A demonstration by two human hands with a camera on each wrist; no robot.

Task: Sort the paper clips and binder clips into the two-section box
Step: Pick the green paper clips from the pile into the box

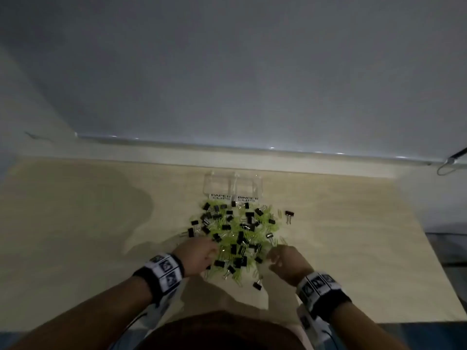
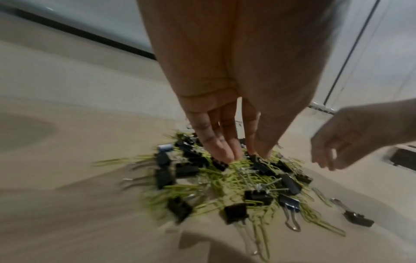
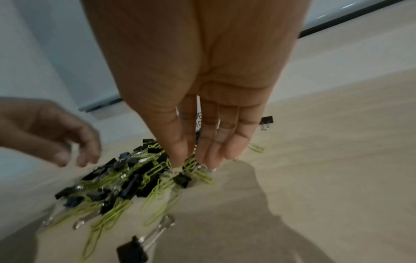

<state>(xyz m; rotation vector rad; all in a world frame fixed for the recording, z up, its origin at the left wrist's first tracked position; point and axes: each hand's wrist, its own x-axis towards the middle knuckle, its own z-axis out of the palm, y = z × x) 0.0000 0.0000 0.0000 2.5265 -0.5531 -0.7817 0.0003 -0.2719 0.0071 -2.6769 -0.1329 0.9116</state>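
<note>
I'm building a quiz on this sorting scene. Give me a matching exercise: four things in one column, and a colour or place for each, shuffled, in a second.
Things:
1. paper clips
2. binder clips
3. two-section box
4. lone binder clip

Colour or place:
A. clear, on the far side of the pile
B. yellow-green
C. apart, right of the pile
D. black, mixed into the pile

Pairs: 1-B, 2-D, 3-A, 4-C

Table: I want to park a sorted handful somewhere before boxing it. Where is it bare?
The table is bare left of the clip pile. It is also bare right of the lone binder clip. It is crowded between the two-section box and both hands.
</note>
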